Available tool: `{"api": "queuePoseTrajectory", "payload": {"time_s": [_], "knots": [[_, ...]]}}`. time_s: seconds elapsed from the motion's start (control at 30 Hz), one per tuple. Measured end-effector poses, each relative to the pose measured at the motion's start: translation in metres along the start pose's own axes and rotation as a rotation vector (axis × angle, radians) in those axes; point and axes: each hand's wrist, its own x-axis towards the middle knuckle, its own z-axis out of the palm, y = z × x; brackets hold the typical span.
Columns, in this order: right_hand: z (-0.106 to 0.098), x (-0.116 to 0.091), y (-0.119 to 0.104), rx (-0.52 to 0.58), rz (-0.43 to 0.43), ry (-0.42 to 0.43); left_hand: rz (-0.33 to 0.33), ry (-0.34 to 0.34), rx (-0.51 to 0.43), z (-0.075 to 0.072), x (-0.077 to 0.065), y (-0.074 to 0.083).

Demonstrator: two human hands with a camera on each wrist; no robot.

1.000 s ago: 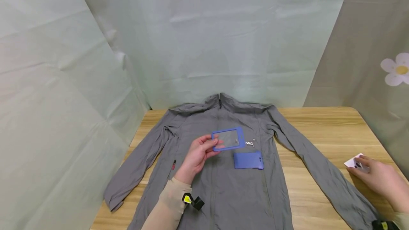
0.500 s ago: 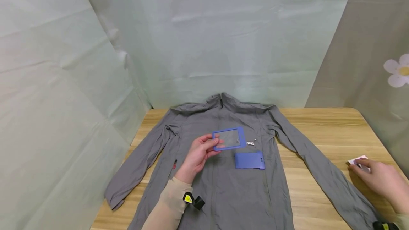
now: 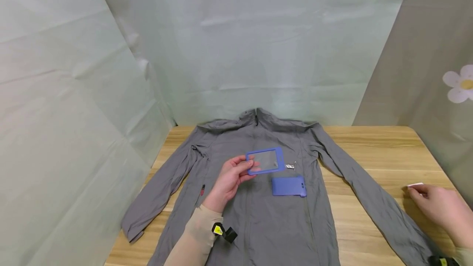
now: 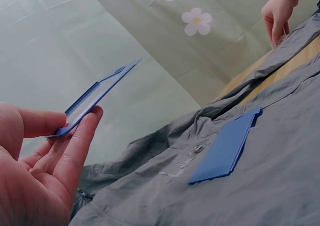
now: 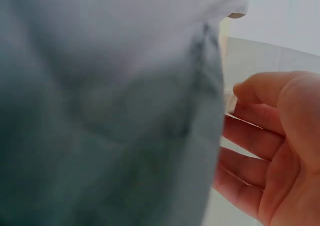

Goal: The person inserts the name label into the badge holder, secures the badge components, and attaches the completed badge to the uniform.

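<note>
One blue frame, clear-windowed: pinched between thumb and fingers of your left grip, raised above the grey jacket spread on the counter.
One white card, mostly hidden: pinched in your right grip, beyond the sleeve.
One blue panel, one metal clip: both on the jacket, near each other.

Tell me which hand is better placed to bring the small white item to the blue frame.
Probably the right hand: it pinches the white item, while the left hand holds the blue frame.

Left hand, right hand in pinches
</note>
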Motion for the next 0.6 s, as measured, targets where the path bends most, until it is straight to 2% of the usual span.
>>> {"api": "queuePoseTrajectory", "payload": {"time_s": [0.3,0.6], "knots": [[-0.008,0.0,-0.019,0.021,0.201,0.016,0.002,-0.008,0.013,0.002,-0.001,-0.001],[-0.017,0.005,-0.042,0.049,0.258,0.082,0.009,-0.01,0.016,0.003,-0.001,-0.003]]}}
